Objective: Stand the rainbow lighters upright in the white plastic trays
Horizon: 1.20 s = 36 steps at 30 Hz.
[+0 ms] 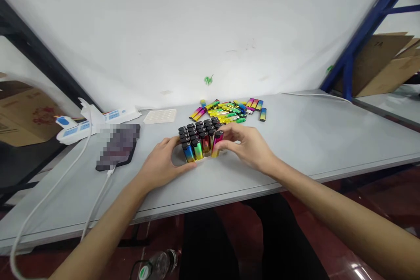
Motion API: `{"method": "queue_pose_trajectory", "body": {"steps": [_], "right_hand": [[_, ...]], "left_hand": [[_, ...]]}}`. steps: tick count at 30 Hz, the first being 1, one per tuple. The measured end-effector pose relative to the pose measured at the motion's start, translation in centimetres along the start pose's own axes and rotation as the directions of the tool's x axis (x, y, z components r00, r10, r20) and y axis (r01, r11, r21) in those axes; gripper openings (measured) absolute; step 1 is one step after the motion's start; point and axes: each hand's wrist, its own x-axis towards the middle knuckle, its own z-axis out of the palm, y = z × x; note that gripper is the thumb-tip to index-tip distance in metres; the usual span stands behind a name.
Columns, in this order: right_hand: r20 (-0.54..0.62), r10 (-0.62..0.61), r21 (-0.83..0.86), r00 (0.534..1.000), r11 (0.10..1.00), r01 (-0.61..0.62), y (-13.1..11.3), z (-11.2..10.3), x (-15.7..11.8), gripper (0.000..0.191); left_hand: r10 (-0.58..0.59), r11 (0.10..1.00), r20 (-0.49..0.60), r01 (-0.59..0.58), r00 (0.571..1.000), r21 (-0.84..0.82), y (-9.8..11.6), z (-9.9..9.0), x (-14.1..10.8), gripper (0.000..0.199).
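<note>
Lighters with black tops (197, 130) stand upright in tight rows in a pale tray (207, 155), whose front edge only shows. My left hand (163, 162) is closed round the left side of the tray, thumb along the front edge and fingers partly hidden behind the lighters. At the front right corner, my right hand (244, 143) pinches a magenta and yellow lighter (217, 143) between thumb and fingers. That lighter is upright, slightly tilted, beside the others; whether its base is fully seated I cannot tell. Blue and green lighters (197, 149) are in the front row.
A loose pile of shiny coloured lighters (226, 111) lies behind the tray. An empty white tray (160, 116) is at the back left. Further left are a phone (120, 146) on a white cable (98, 201) and a power strip (113, 116). Cardboard boxes (377, 61) stand at right.
</note>
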Motion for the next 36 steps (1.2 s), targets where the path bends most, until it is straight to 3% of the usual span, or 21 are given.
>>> {"method": "queue_pose_trajectory", "body": {"steps": [6,17,21,24,27,30,34,36], "right_hand": [[0.012,-0.092,-0.29,0.996,0.953,0.091,-0.2,2.6,0.5,0.018],[0.029,0.058,-0.373,0.998,0.927,-0.043,-0.7,2.3,0.9,0.014],[0.003,0.09,-0.596,0.996,0.8,-0.071,-0.3,2.2,0.7,0.018],[0.025,0.068,-0.727,0.997,0.687,-0.029,-0.3,1.8,0.3,0.035],[-0.035,0.009,-0.781,0.999,0.624,-0.033,0.0,0.4,0.3,0.051],[-0.207,-0.036,-0.795,0.978,0.589,-0.147,1.5,-2.9,1.5,0.05],[-0.471,0.021,-0.755,0.882,0.508,-0.415,5.4,-8.5,3.7,0.033],[-0.54,0.114,-0.729,0.834,0.432,-0.531,7.6,-10.8,4.4,0.043]], "left_hand": [[0.026,0.999,-0.006,-0.026,1.0,-0.018,0.0,0.1,-0.1,0.074],[0.011,1.0,-0.008,-0.011,1.0,-0.014,-0.1,0.3,-0.1,0.076],[0.0,1.0,-0.007,0.0,1.0,0.003,-0.2,0.2,-0.1,0.076],[-0.001,1.0,-0.015,0.001,1.0,0.005,-0.3,0.2,-0.1,0.074],[0.005,1.0,-0.017,-0.005,1.0,0.002,-0.4,0.3,-0.1,0.073],[-0.014,1.0,-0.009,0.014,1.0,-0.007,-0.4,0.3,-0.1,0.074],[-0.038,0.999,0.006,0.038,0.999,-0.005,-0.3,0.1,0.0,0.07],[-0.045,0.999,0.011,0.045,0.999,0.002,-0.3,0.0,0.1,0.07]]}}
